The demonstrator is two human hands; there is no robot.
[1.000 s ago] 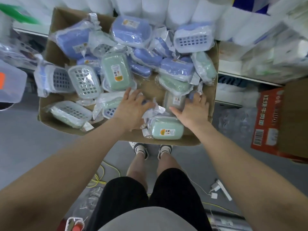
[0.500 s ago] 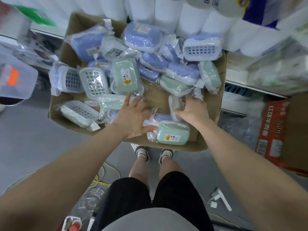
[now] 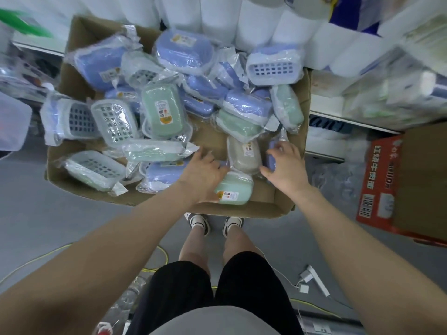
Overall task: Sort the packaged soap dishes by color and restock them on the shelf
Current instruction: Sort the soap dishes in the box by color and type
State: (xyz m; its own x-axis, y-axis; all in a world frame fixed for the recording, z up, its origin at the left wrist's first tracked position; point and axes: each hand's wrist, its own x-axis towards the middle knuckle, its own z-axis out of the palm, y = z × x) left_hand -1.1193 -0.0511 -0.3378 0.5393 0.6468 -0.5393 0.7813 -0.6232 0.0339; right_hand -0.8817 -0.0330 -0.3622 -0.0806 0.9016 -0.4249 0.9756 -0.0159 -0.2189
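One cardboard box (image 3: 294,209) above grey floor (image 3: 36,213)

White paper rolls (image 3: 261,22) stand packed together at the top. A red carton (image 3: 377,187) with a barcode sits at the right, its brown flap beside it. On the grey floor (image 3: 36,209) a yellow cable (image 3: 48,255) curves at the left, and a white plug with its cord (image 3: 314,281) lies at the right. A clear plastic bin (image 3: 12,126) is at the left edge.
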